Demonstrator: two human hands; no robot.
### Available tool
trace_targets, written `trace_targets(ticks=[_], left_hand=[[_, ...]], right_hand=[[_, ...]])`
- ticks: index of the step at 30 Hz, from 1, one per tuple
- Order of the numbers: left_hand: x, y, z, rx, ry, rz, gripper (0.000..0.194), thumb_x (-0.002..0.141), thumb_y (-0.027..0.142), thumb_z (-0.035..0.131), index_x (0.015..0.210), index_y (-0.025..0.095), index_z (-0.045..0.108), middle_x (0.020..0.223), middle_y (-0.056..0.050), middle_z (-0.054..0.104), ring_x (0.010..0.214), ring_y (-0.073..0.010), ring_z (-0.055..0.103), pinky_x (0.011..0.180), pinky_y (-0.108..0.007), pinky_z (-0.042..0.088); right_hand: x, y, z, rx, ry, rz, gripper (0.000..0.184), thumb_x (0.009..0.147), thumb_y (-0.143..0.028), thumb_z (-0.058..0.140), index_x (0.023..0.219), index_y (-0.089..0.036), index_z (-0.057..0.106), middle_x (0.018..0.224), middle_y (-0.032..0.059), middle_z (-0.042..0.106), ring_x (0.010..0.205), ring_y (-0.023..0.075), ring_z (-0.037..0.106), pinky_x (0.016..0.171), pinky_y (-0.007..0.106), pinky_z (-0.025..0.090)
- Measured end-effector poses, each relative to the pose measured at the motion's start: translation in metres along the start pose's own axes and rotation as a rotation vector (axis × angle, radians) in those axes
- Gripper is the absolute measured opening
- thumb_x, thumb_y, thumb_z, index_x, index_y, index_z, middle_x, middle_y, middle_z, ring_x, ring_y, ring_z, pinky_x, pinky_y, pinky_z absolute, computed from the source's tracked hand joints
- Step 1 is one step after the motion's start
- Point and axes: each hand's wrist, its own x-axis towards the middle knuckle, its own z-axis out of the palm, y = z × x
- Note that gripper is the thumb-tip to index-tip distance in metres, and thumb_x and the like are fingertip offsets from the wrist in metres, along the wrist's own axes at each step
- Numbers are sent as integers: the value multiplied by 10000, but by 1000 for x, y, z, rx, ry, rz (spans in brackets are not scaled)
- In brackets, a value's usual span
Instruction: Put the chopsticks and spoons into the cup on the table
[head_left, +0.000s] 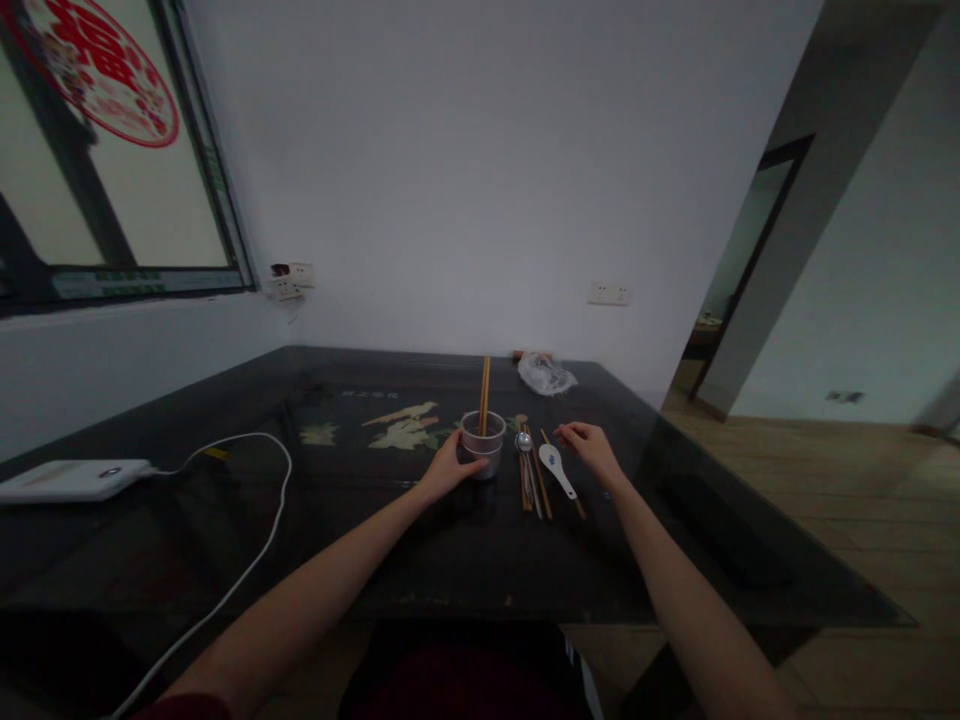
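Note:
My left hand [448, 468] is wrapped around the side of a greyish, translucent cup [487, 462]. Out of the cup's top stands a pair of wooden chopsticks [484, 395]. Just right of the cup, more wooden chopsticks [543, 492] lie on the table beside metal spoons [524, 442]. A white soup spoon [555, 466] with a blue mark rests across another chopstick. My right hand [592, 450] hovers close to the soup spoon's right side, fingers loosely bent and slightly apart, with nothing visible in them.
A dark glossy table [360, 545] with a printed picture bears everything. At the back lies a crumpled clear plastic bag [546, 374]. On the left, a white power bank [75, 480] trails a white cable [281, 500]. A wall [465, 200] stands behind.

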Motion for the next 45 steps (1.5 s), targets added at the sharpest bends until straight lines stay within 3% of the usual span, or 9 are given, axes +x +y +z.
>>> trace_targets(ticks=[4,14,22,28,31,35,41,43,45], left_hand=[[0,-1,0,-6,10,-3,692,606,286,788,1205,147,472,1200,-157,587,1138,-283,552,992,-470,412],[1,6,1,-14,30,48,711,620,312,770,1230,145,445,1217,-169,558,1141,-278,538,957,-453,443],[6,17,-11,37,207,73,740,673,340,728,1314,222,378,1296,-136,479,1220,-256,458,934,-390,448],[0,48,-24,149,405,303,456,817,345,569,1242,235,443,1225,-88,518,1162,-205,490,972,-385,413],[-10,65,-26,282,432,443,329,843,295,525,1164,228,508,1168,-73,541,1117,-203,506,971,-393,409],[-27,77,-16,427,277,583,233,837,234,500,1052,217,588,1068,-66,591,1076,-219,523,991,-416,384],[-52,80,20,656,-340,616,267,858,225,432,1023,230,643,1023,-72,636,1029,-214,554,956,-386,415],[-57,79,32,663,-478,645,294,871,220,416,1092,227,611,1099,-79,613,1068,-205,537,952,-363,422],[-58,76,41,649,-535,648,309,868,221,439,1147,215,571,1169,-87,578,1113,-204,512,963,-360,425]], right_hand=[[1,10,1,-82,11,-3,339,726,-415,531,745,-118,694,629,64,662,549,147,567,536,251,422],[-6,9,6,-228,-17,-8,269,721,-352,536,733,-138,698,669,66,680,627,175,608,560,249,412],[-8,4,4,-271,-1,-32,230,718,-324,554,727,-150,705,670,61,688,620,171,604,580,256,416],[-9,4,6,-291,9,-24,193,725,-285,564,734,-153,705,694,67,697,653,179,619,600,257,423],[-9,2,7,-338,2,-34,182,741,-280,572,759,-159,707,728,66,703,677,178,629,607,253,416],[-15,-5,15,-450,-8,-44,155,760,-267,578,774,-185,709,772,61,711,708,180,633,614,250,402],[-31,-27,37,-660,-68,-50,177,810,-307,565,813,-210,712,869,84,709,790,199,637,648,253,399],[-35,-33,41,-748,-93,-40,217,837,-341,539,837,-207,709,889,92,701,828,201,634,662,251,404],[-38,-38,44,-837,-127,-30,249,860,-363,513,859,-207,706,907,91,695,878,202,627,690,249,413]])
